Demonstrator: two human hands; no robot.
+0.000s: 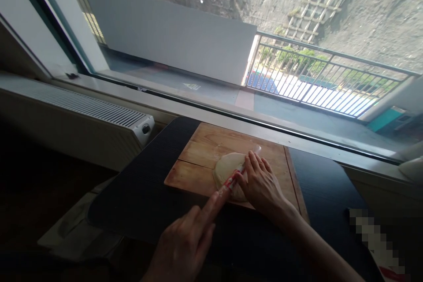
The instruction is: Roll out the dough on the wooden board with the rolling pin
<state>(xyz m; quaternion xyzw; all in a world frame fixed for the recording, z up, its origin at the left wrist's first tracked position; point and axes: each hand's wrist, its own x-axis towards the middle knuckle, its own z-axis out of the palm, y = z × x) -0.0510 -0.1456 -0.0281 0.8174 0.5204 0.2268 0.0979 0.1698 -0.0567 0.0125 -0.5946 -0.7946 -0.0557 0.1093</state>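
Observation:
A round, flattened sheet of dough (228,166) lies on a wooden board (194,147). Across the dough, slanting away from me, is a rolling pin (230,179) with red and white markings on its middle and a pale far end. My left hand (190,233) grips the near end, its index finger stretched along the pin. My right hand (261,180) presses over the far half with its fingers close together and the thumb by the red markings. Part of the dough's right side is hidden beneath this hand.
The board rests on a dark table (132,198) with rounded corners. A white radiator (99,119) stands at the left, and the window sill (211,112) runs along the table's far side. Beyond the glass is a balcony railing (304,79).

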